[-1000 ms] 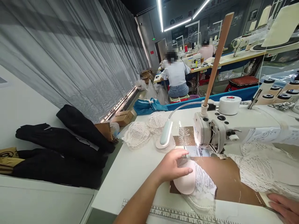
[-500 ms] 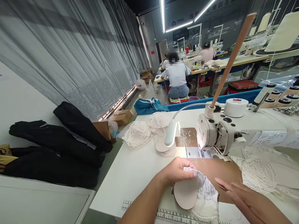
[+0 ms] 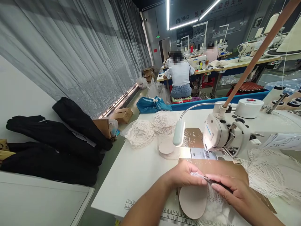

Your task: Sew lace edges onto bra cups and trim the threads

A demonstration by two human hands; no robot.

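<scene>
In the near middle of the head view, left hand (image 3: 188, 175): closed in a pinch, thumb against fingers, on the far edge of the white lace (image 3: 214, 196).
Right hand (image 3: 235, 191): closed around a slim dark tool (image 3: 223, 185), its tip at the lace beside the left fingertips.
Change: half a second ago the right hand is apart from the left, off to the right; now the two nearly meet at the lace.
Lace: hangs nearer than the fingertips, between the hands, partly hidden by the right one.
Pale cup (image 3: 193, 202): just below the left hand, joined to the lace's left side, over the printed ruler (image 3: 175, 216).
Sewing machine (image 3: 216, 133): beyond both hands, to the right of the lamp (image 3: 179, 133).
</scene>
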